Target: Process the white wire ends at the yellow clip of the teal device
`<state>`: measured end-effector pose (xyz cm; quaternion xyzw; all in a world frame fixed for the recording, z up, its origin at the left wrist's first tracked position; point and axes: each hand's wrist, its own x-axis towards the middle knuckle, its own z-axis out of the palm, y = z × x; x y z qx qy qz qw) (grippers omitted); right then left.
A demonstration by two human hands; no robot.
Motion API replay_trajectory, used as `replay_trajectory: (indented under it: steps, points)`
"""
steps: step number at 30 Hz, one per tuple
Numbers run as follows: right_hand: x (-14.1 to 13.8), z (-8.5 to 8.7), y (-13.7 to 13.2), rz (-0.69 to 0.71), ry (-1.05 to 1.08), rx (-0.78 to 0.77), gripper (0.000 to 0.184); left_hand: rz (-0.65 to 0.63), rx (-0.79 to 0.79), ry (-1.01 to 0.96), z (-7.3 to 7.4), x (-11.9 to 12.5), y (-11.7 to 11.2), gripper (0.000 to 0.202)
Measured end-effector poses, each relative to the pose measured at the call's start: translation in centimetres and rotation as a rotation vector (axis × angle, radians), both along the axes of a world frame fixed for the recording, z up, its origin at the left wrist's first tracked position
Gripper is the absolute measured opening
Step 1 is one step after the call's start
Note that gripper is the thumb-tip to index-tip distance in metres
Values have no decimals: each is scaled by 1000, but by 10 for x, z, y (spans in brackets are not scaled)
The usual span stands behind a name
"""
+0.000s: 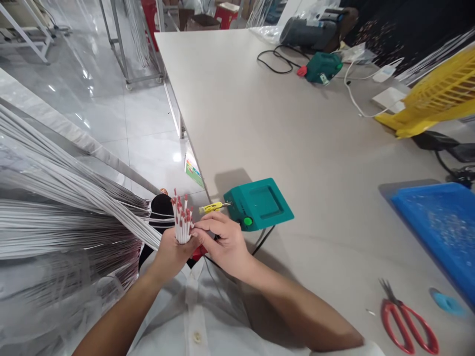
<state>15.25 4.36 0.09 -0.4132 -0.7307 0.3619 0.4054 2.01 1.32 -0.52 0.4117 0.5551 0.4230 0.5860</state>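
My left hand [173, 254] is wrapped around a bundle of white wires [181, 232], just below their ends. The tips stand upright above the fist and look reddish, like bare copper or red ends. Against the right side of this bundle, my right hand [227, 242] pinches one wire end between thumb and forefinger; the tip itself is mostly hidden. The wires trail off to the left from my left fist. Just beyond my right hand sits a teal box [265, 202] with a green button, and a yellow-handled piece [212, 207] sticks out from its side.
Long white wires [74, 198] hang on a rack at left. On the table [315, 138] lie red-handled scissors [404, 316], a blue tray [441, 227], a blue ring [448, 302] and a yellow fan [438, 94]. A second teal device [322, 68] with cables sits farther back.
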Motion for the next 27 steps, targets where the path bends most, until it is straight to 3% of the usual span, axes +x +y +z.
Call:
replay_trajectory:
  steps: [6, 11, 13, 20, 27]
  points:
    - [1, -4, 0, -57, 128, -93, 12, 108, -24, -60, -3, 2, -3, 16]
    - [5, -5, -4, -43, 174, -82, 11, 442, -22, -193, -11, -1, -1, 18]
    - [4, -6, -5, -21, 138, -73, 9, 516, -20, -204, -11, -3, 0, 19]
    - [3, -13, -5, 40, 71, -49, 8, 292, -15, -2, -2, 0, -5, 21]
    - [5, -16, -1, 48, 106, -102, 10, 112, -84, -46, 1, -4, -1, 26]
